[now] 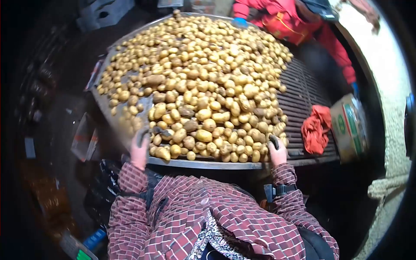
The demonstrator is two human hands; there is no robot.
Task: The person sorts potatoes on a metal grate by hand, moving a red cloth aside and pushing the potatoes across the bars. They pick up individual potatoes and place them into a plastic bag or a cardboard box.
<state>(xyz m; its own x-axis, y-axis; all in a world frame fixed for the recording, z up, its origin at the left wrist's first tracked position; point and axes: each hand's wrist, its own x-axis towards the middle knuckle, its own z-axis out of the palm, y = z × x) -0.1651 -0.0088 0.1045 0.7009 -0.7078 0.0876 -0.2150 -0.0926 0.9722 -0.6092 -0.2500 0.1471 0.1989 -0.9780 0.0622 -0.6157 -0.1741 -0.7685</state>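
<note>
A large heap of potatoes (pixel 203 115) covers most of the metal sorting table (pixel 208 164) before me. At the heap's near left corner is my left hand (pixel 139 151), its dark fingertips slightly apart beside the nearest potatoes. My right hand (pixel 277 152) is at the near right corner, close over the table's front edge. Its fingers curl at a dark oval patch by the outermost potatoes, and I cannot tell whether that is a potato or a glove tip. Several potatoes between the hands are darker and blemished.
Dark slats (pixel 299 95) show to the right of the heap. An orange-red cloth (pixel 316 130) lies on them, near a printed sack (pixel 349 128). Across the table stands a person in red clothing (pixel 286 21) with blue gloves. A pale crate (pixel 104 14) is at the far left.
</note>
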